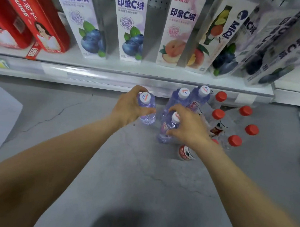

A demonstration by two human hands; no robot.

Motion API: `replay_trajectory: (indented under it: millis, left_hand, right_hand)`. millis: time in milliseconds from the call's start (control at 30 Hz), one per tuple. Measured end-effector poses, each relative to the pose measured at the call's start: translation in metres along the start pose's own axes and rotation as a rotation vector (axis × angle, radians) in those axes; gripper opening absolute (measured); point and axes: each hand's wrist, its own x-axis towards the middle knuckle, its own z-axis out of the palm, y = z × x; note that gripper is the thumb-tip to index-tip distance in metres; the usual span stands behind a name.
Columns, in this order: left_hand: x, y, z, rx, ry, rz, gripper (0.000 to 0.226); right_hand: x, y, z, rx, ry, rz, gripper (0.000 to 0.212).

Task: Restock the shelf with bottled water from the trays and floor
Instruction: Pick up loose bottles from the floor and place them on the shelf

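Under my left hand point(129, 107), a purple-tinted water bottle point(148, 116) stands upright, my fingers curled round its shoulder below the white cap. Just right of it, my right hand point(188, 126) grips a second bottle point(164, 133) the same way. I cannot tell whether either has left the floor point(138, 177). Both long axes point up towards me, so I judge a straight lift suits them. Beyond my right hand stand two white-capped bottles point(178, 98), with red-capped bottles point(218, 114) further right. Ahead of both hands runs the shelf point(130, 78), my left hand slightly nearer it.
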Motion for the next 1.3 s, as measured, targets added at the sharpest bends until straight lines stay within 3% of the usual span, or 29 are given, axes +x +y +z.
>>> replay_trajectory:
  millis: [300, 467, 600, 767, 933, 1300]
  left_hand:
    - [-0.043, -0.03, -0.042, 0.042, -0.089, -0.061, 0.063]
    - [-0.045, -0.037, -0.025, -0.091, -0.099, -0.056, 0.058]
    - [-0.05, -0.049, -0.017, -0.227, -0.135, -0.073, 0.073]
    - [-0.046, -0.066, -0.015, -0.249, -0.248, -0.099, 0.075]
    - [-0.042, -0.081, -0.014, -0.251, -0.334, -0.17, 0.082]
    - [-0.032, -0.093, -0.006, -0.267, -0.288, -0.192, 0.074]
  right_hand:
    - [-0.012, -0.029, 0.029, 0.162, -0.102, -0.195, 0.056]
    - [-0.016, -0.018, 0.043, 0.528, -0.072, -0.066, 0.065]
    - [-0.026, -0.005, 0.063, 0.737, -0.062, -0.046, 0.07]
    - [-0.021, 0.003, 0.085, 0.849, -0.079, 0.096, 0.07]
    - [-0.019, 0.01, 0.106, 0.812, -0.101, 0.157, 0.079]
    - [-0.008, 0.018, 0.133, 0.93, -0.031, 0.185, 0.07]
